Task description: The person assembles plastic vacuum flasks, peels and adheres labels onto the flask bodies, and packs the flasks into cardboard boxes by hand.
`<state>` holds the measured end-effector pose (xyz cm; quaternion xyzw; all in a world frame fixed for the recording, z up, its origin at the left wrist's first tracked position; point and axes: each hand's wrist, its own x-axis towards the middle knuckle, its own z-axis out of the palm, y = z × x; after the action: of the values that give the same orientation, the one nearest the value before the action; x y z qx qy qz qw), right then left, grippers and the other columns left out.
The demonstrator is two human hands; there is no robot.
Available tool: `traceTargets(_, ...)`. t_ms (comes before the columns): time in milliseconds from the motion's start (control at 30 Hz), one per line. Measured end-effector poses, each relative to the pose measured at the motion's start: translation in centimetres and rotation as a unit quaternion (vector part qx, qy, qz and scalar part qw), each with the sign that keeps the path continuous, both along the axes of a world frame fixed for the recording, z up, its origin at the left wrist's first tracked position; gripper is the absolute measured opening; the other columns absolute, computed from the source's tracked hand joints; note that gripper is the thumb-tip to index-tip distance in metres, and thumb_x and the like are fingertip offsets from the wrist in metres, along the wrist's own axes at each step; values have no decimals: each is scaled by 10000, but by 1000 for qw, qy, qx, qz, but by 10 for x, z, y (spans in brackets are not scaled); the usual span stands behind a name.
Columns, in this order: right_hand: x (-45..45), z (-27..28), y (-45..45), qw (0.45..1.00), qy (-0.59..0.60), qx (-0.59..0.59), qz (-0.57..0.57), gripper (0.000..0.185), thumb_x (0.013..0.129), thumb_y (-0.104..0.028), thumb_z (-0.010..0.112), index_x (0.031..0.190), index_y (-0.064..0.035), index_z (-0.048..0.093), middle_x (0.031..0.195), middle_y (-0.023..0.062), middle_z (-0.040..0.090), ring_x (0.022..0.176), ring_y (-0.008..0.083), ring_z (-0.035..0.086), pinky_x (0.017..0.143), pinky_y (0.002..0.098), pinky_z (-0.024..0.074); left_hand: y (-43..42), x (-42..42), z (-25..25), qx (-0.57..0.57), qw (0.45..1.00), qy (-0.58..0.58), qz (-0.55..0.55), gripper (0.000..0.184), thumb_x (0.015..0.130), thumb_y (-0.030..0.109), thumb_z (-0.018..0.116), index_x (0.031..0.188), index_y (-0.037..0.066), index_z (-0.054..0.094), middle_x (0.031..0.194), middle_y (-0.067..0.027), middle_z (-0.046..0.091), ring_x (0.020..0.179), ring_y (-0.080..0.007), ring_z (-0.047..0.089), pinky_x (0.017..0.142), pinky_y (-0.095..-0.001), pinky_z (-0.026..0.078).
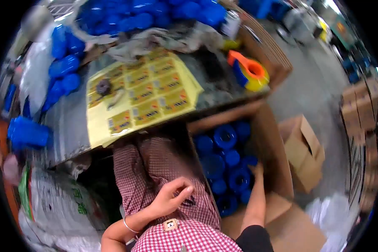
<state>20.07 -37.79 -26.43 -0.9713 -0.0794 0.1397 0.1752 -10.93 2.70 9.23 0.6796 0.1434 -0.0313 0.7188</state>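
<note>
Over my lap rests my left hand (174, 196), its fingers curled together, and whether anything small is inside them cannot be made out. My right hand (256, 169) reaches into an open cardboard box (277, 151) at my right side and touches a blue plastic piece (250, 161) there; its fingers are partly hidden and blurred. Several round blue plastic pieces (225, 136) fill the box. On the table before me lie yellow sticker sheets (145, 94), with a small dark roll (103, 87) on top.
An orange and yellow tape dispenser (254, 73) sits at the table's right edge. Blue pieces (143, 17) are heaped in a clear bag at the back, and a blue cup (29, 132) is at the left. Another carton (302, 153) stands on the floor.
</note>
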Motion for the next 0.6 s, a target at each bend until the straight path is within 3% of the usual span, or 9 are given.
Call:
traceTargets(33,-11,13,24,992,64,-41,-103,1099,659,-256,904,1566,-69,314,1393,233,585,1339,380,523,1115,453,428,4,-5,4,-7,999,24,27,197,1054,141,539,1039,-22,649,1007,-79,653,911,-136,630,826,-287,529)
traceTargets(167,21,-12,28,984,149,-22,-96,1006,742,-279,862,1561,-60,322,1484,256,489,1373,414,470,1123,484,412,25,-29,-12,-87,986,66,126,224,1057,175,549,1040,-22,654,992,-69,676,913,-128,620,851,-286,524)
traceTargets(233,18,81,87,981,60,-183,-31,823,805,-281,814,1484,-26,424,1423,265,522,1303,436,509,1090,504,420,40,-38,-20,-85,982,70,154,216,1054,174,555,1039,-18,652,994,-66,675,913,-128,619,856,-284,523)
traceTargets(300,12,165,163,970,-238,-3,41,611,876,-218,727,1402,-27,482,1384,252,519,1219,469,518,1055,514,421,55,-41,-24,-119,970,81,194,195,1046,168,574,1038,-15,643,998,-64,672,917,-128,620,862,-277,520)
traceTargets(400,7,323,316,919,-271,220,185,315,878,-46,681,1179,2,605,1169,195,614,1120,407,574,986,452,464,81,-41,-31,-137,967,50,207,199,1034,181,598,1040,-10,655,985,-37,678,881,-100,600,813,-272,506)
traceTargets(467,26,384,397,850,-366,217,311,313,840,-24,684,1146,-15,622,1129,179,643,1085,397,602,970,441,475,108,-33,-18,-82,971,26,221,174,1021,162,609,1044,-5,653,975,-61,681,878,-128,627,801,-286,517)
traceTargets(533,70,430,473,816,-425,194,340,354,839,-53,697,1185,-18,629,1208,193,641,1142,392,601,992,454,474,144,-33,-1,113,974,-37,191,148,999,140,632,1042,-1,648,948,-104,678,879,-185,665,795,-303,533)
traceTargets(567,126,420,505,726,-565,202,337,354,875,-88,676,1218,-14,628,1195,201,650,1165,382,593,1022,433,455,163,-37,3,156,966,-57,198,158,984,135,652,1059,-4,648,969,-111,678,900,-201,673,804,-313,542)
traceTargets(600,177,433,534,770,-550,124,299,439,895,-128,686,1307,-20,580,1259,206,626,1201,388,576,1049,446,438,185,-42,2,201,954,-73,208,175,969,131,671,1075,-7,648,990,-117,678,921,-216,681,812,-323,550)
